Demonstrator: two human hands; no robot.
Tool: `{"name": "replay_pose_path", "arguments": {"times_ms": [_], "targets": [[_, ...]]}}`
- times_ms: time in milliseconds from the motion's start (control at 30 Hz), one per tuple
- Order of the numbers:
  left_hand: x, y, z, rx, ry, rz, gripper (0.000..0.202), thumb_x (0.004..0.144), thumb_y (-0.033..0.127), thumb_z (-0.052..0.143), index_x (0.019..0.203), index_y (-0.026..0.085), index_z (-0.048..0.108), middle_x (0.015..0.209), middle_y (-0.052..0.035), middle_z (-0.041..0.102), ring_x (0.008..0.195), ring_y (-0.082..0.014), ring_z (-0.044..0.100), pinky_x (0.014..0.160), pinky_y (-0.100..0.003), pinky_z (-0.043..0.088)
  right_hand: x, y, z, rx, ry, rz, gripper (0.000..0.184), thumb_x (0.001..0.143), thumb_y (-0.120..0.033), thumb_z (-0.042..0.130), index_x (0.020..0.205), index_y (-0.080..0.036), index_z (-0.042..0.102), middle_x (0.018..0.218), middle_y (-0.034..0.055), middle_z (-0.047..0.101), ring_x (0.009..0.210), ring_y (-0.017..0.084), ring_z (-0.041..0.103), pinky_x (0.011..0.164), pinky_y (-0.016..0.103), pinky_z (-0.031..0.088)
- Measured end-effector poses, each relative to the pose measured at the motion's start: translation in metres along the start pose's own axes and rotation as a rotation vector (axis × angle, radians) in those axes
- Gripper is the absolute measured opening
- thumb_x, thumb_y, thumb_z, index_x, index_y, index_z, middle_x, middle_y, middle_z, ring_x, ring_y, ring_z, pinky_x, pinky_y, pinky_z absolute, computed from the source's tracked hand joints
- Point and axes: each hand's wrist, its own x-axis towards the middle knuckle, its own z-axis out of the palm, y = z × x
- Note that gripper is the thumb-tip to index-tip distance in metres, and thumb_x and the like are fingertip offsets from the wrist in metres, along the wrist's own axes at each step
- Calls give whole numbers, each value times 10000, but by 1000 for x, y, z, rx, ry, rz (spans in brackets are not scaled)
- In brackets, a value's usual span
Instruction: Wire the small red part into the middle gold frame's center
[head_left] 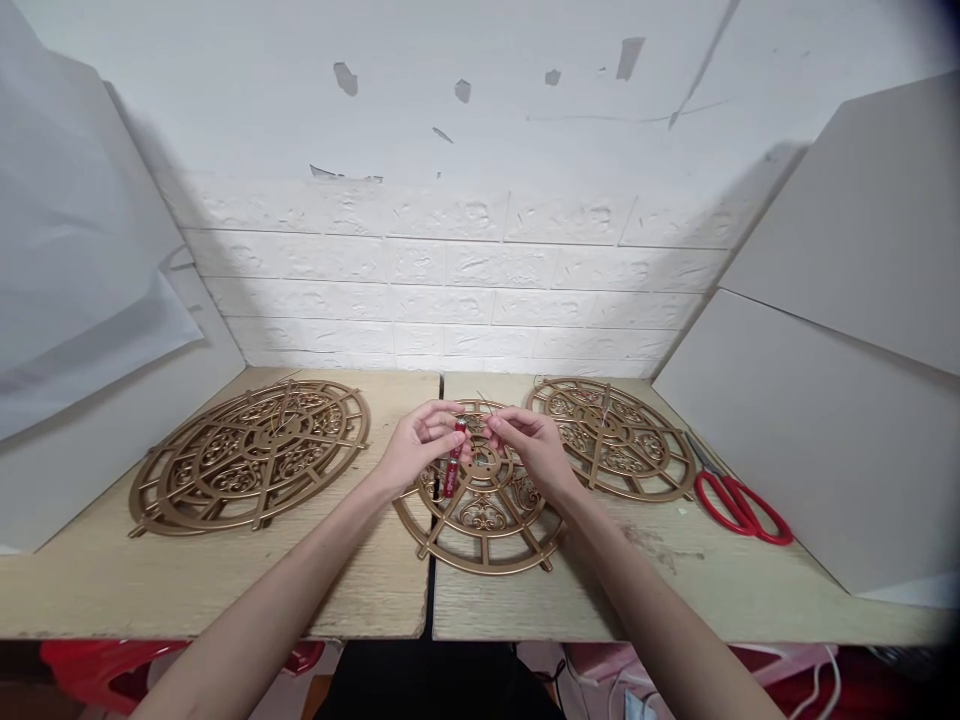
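My left hand (pixel 430 440) is closed around a red lighter (pixel 451 478) with a silver top and pale lettering, held roughly upright. Close beside it, my right hand (pixel 525 440) pinches a thin dark thread or wire (pixel 484 398), whose end sticks up above the fingers. Both hands hover over a round gold openwork panel (pixel 484 566) with spokes and scroll ornaments. The hands cover part of this panel's upper half.
To the left lies a stack of similar gold panels (pixel 259 522); another gold panel (pixel 637 495) lies at right. Red-handled scissors (pixel 739 505) rest by the right board (pixel 840 450). A dark gap (pixel 431 600) divides the wooden tabletop (pixel 360 600). A white brick-patterned wall (pixel 465 265) stands behind.
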Motion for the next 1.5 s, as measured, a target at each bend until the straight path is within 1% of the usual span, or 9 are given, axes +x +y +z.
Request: {"name": "replay_pose_path", "arguments": {"times_ms": [133,200,400,600,900,1133,1333,1500], "targets": [[0,-2,-1,-21,-35,8,460,682,250,746,1086,165,545,825,-33,645,713,-176,669,671,-342,574,-2,-2,2,-96,-2,23,274,698,-428,714,783,-169,729,576,1,610,497,86,471,474,219,352],[0,-2,-1,-31,-42,11,485,682,251,747,1109,172,530,817,-29,643,705,-178,670,672,-345,571,-2,-2,3,-115,10,17,265,696,-424,716,765,-168,728,555,-5,596,492,83,461,467,216,330],[0,1,-1,-23,-42,4,537,685,259,743,1153,166,496,832,-31,633,700,-167,666,689,-346,568,-3,-5,4,-81,16,18,249,664,-386,747,764,-160,709,563,-7,596,523,86,498,487,205,356],[0,-1,-2,-19,-39,12,523,691,253,738,1146,173,492,824,-16,623,733,-171,668,703,-359,573,-4,-5,3,-86,8,25,253,666,-376,746,785,-157,701,593,4,620,525,83,512,470,190,350],[-1,2,-1,16,-30,19,398,701,265,730,1034,155,542,819,-23,645,710,-168,671,678,-361,584,-4,-5,2,-68,20,25,246,653,-365,756,760,-155,685,615,0,614,534,82,518,495,197,386],[-1,3,-1,26,-19,27,386,689,276,739,1003,148,555,828,-31,656,712,-165,672,681,-360,590,-4,-6,2,-119,30,-9,273,667,-396,739,764,-148,681,575,-2,591,517,87,508,477,200,369],[-1,4,0,28,-7,22,360,684,284,741,969,146,569,818,-37,668,710,-165,676,674,-353,594,-4,-6,2,-140,38,-2,273,672,-403,734,757,-151,677,577,-2,593,513,87,502,476,203,363],[-2,3,0,33,-3,20,326,692,280,737,944,151,575,815,-43,681,714,-170,677,686,-363,594,-4,-5,1,-145,1,-14,272,691,-410,723,772,-155,671,561,-8,587,514,95,513,483,210,383]]}}
